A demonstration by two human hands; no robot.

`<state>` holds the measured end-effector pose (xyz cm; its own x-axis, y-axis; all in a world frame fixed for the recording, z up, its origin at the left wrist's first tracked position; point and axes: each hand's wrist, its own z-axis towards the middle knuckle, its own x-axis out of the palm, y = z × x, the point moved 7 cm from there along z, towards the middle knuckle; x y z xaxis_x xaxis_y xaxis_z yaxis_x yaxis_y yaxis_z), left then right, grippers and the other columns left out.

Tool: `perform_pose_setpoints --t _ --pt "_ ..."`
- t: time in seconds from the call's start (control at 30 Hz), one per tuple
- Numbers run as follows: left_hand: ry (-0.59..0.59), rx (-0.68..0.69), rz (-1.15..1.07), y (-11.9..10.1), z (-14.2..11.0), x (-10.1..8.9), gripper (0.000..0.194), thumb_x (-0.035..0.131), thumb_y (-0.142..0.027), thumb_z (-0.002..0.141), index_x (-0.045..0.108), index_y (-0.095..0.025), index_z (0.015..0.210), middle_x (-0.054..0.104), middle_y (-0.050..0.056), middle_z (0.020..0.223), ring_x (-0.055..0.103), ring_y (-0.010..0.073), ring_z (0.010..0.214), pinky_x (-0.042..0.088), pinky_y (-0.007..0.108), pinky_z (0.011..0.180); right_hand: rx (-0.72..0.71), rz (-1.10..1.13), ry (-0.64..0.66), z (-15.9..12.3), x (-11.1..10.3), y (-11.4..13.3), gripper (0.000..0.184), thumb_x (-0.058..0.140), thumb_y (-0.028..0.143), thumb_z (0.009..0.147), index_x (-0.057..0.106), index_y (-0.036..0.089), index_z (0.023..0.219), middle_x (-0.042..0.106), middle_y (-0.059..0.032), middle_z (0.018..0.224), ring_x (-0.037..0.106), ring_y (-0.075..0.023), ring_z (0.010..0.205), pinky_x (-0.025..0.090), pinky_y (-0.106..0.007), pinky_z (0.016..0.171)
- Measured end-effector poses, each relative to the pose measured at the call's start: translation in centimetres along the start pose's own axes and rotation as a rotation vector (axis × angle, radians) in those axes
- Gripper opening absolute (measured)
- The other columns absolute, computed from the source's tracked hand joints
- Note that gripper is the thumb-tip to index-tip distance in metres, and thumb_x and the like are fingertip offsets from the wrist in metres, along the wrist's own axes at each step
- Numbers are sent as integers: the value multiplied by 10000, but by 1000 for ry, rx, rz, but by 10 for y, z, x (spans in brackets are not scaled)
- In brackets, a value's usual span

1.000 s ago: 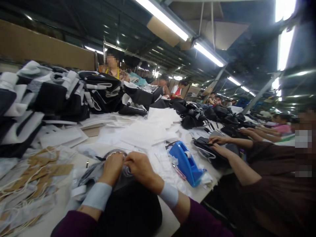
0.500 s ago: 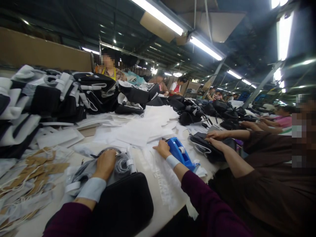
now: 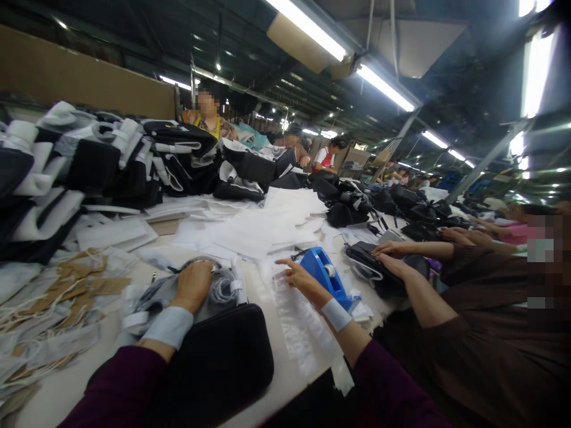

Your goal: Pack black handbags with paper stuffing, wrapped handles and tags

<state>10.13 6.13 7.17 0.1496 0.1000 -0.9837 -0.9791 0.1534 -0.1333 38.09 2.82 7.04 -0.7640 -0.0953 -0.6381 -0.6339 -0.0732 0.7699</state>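
My left hand point(image 3: 195, 286) is closed at the top of a black bag point(image 3: 223, 356), among grey, plastic-wrapped parts; its fingertips are hidden. A coiled grey strap point(image 3: 223, 290) with a white wrap lies just right of that hand. My right hand point(image 3: 303, 279) is open, its index finger stretched out to the left, holding nothing. It hovers over or touches clear plastic bags point(image 3: 292, 330) on the table; I cannot tell which. Right beside it stands a blue tape dispenser point(image 3: 325, 274) with a roll of tape.
White sheets point(image 3: 250, 229) spread across the table's middle. Brown tags with white cords point(image 3: 78, 285) lie at left, below piled black bags point(image 3: 93, 163). At right, a co-worker's hands point(image 3: 392, 255) rest on another black bag point(image 3: 368, 267). More people work farther back.
My right hand has moved back slightly from the tape dispenser's left side, and its fingers have opened out. My left hand stays on the bag. The view has shifted slightly.
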Motion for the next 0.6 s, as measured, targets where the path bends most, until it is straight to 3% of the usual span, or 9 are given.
perform_pose_setpoints --t 0.1,0.2,0.33,0.43,0.5,0.57,0.6 --pt "1 -13 23 0 -1 -2 370 337 -131 889 700 -123 959 708 170 1032 651 326 1032 509 390 816 -170 41 93 -31 10 8 644 386 -36 615 635 193 1163 711 -33 1013 661 -149 913 524 -261 799" --pt "13 -21 38 -1 -2 -3 342 366 -151 908 703 -138 962 708 153 1043 654 305 1031 512 369 811 -315 2 116 -60 16 15 688 359 -57 651 615 225 1224 696 -27 1104 644 -148 997 499 -302 907" --pt "35 -21 41 -1 -2 -2 237 476 -256 951 676 -138 998 698 112 1054 650 242 1018 514 388 855 -463 -235 -31 -83 14 27 382 456 33 837 702 230 1053 708 -50 927 636 -182 880 491 -318 851" --pt "35 -35 45 -1 -3 -1 241 530 -322 952 655 -120 991 690 81 1008 651 208 964 521 411 859 -507 -305 -170 -95 0 46 249 496 125 899 721 230 875 653 -61 827 597 -199 830 479 -349 812" --pt "20 -32 49 -1 -4 -2 226 546 -316 947 651 -118 976 684 72 1000 644 203 970 516 412 874 -584 -325 -272 -115 -16 67 237 499 139 901 701 238 827 630 -75 912 585 -218 916 479 -375 833" --pt "5 -14 48 -3 -6 -3 197 557 -287 941 651 -115 966 680 70 1015 631 204 1005 499 418 910 -663 -317 -272 -145 -29 89 244 480 91 874 668 241 833 626 -89 1090 564 -241 1080 464 -423 924" --pt "0 -5 45 -4 -7 -3 185 560 -273 938 651 -114 963 679 72 1024 624 205 1022 490 421 926 -691 -303 -205 -162 -32 97 262 463 62 858 652 244 853 627 -82 1153 557 -236 1130 436 -448 989"
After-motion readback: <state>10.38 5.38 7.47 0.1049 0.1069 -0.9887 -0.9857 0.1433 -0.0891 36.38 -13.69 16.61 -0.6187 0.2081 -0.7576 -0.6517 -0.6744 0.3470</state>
